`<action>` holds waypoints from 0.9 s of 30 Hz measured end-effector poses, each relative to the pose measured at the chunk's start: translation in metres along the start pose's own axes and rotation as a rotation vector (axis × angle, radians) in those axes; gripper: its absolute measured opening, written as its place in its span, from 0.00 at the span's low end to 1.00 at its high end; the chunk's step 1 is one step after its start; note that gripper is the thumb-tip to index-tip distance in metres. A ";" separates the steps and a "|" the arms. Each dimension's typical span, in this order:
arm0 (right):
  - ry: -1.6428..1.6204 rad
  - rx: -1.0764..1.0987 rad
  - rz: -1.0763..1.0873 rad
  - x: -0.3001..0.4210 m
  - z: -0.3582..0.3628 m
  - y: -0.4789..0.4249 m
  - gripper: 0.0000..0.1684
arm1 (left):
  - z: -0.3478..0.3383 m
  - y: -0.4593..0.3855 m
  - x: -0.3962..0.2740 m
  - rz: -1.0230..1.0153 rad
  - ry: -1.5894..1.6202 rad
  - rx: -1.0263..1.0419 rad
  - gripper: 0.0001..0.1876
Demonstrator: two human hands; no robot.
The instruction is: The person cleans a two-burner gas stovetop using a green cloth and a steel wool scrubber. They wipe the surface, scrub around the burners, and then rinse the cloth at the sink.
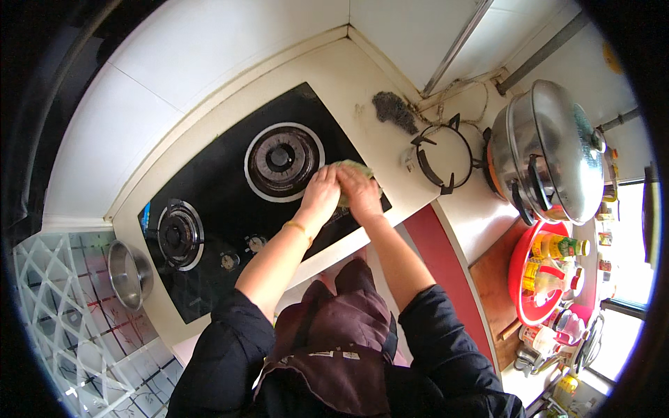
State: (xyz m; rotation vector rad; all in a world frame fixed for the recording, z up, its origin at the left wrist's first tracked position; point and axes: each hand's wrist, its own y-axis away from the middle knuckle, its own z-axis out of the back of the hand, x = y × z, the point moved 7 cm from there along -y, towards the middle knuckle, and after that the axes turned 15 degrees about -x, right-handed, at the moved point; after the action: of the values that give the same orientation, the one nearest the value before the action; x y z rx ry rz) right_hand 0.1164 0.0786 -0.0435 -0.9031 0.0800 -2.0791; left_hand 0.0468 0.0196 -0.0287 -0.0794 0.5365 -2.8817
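Note:
Both hands meet over the right end of a black glass gas cooktop [225,151]. Under my right hand [361,190] is a crumpled greenish cloth [358,166], gripped against the glass near the front right corner. My left hand [325,189] lies against the right one, fingers together at the cloth's left edge; whether it also holds the cloth is hidden. Just left of the hands is the large round burner [282,155], with no pan support on it. A smaller burner [180,235] sits at the left, and two control knobs [256,243] are near the front edge.
A black pan-support ring [444,157] and a dark scouring pad [393,111] lie on the counter to the right. Beyond are a lidded steel steamer pot [549,151] and a red basin [522,282] of bottles. A steel bowl [128,274] stands left of the cooktop.

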 end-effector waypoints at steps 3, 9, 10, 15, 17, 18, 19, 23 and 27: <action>0.092 -0.084 -0.025 -0.010 0.023 0.006 0.29 | -0.002 -0.017 -0.016 0.039 0.105 0.007 0.18; -0.044 -0.075 -0.073 0.016 0.022 0.066 0.31 | 0.017 0.044 -0.045 0.041 0.011 0.076 0.23; -0.023 -0.068 -0.059 0.029 0.020 0.076 0.31 | 0.019 0.062 -0.045 0.032 -0.008 0.078 0.24; -0.028 0.035 -0.007 0.092 -0.016 0.119 0.28 | 0.058 0.135 -0.017 0.207 0.016 0.062 0.25; 0.059 0.106 0.043 0.104 -0.022 0.123 0.28 | 0.063 0.145 -0.009 0.214 0.038 0.090 0.23; 0.010 0.121 0.059 0.103 -0.023 0.121 0.29 | 0.064 0.145 -0.007 0.212 0.027 0.106 0.22; 0.049 0.191 0.084 0.102 -0.017 0.115 0.27 | 0.063 0.144 -0.007 0.209 0.023 0.123 0.21; 0.112 -0.076 -0.097 0.075 0.016 0.084 0.26 | 0.039 0.106 -0.005 0.205 0.096 -0.065 0.20; 0.430 -0.189 -0.072 0.070 -0.005 0.077 0.25 | 0.040 0.076 -0.004 0.222 0.110 -0.053 0.15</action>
State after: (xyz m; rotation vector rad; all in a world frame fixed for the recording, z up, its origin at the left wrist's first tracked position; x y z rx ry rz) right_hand 0.1392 -0.0231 -0.0346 -0.5574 0.4838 -2.3316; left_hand 0.0694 -0.0623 -0.0191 0.1235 0.6009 -2.6664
